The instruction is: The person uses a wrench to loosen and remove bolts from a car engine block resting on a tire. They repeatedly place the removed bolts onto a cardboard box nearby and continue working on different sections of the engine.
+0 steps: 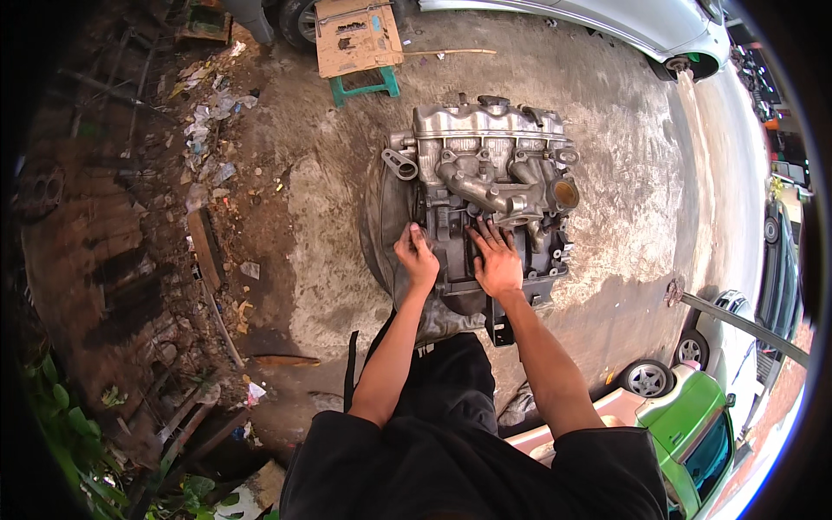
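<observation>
A grey metal car engine [490, 123] stands upright on the ground in front of me, with a curved manifold [472, 184] on its near side and a round port at the manifold's right end. My left hand [418, 253] is at the engine's left edge, its fingers closed in a pinch; what is between them, if anything, I cannot make out. Flat against the dark engine block [455, 270], below the manifold, lies my right hand [497, 260], fingers stretched out and holding nothing. A dark bracket [499, 328] sticks out at the engine's near side.
Beyond the engine is a green-legged stool [360, 48] with a cardboard top and a wrench on it. A silver car [598, 26] is at the far right. Litter and wood scraps [206, 247] line the left. A green vehicle [689, 416] and other cars stand at right.
</observation>
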The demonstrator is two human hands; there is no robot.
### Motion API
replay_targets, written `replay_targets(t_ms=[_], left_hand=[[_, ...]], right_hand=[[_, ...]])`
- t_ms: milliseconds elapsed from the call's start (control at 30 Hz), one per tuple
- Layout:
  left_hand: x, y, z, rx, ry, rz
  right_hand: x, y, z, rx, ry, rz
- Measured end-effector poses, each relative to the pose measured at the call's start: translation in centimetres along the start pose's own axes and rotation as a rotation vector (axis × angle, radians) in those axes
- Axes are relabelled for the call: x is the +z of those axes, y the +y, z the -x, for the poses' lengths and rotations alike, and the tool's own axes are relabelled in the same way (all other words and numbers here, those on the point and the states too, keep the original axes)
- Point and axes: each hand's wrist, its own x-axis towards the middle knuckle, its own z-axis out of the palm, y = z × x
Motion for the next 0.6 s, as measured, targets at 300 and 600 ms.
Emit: replay_targets(t_ms=[300,600], left_hand=[[0.6,1.0,-0.3,0.242,0.092,-0.101],[0.9,-1.0,-0.2,0.262,0.221,-0.163]], right_hand=[[0.1,-0.1,0.1,-0.027,0.010,0.021],[-0.1,0.0,0.1,-0.026,-0.032,0.055]])
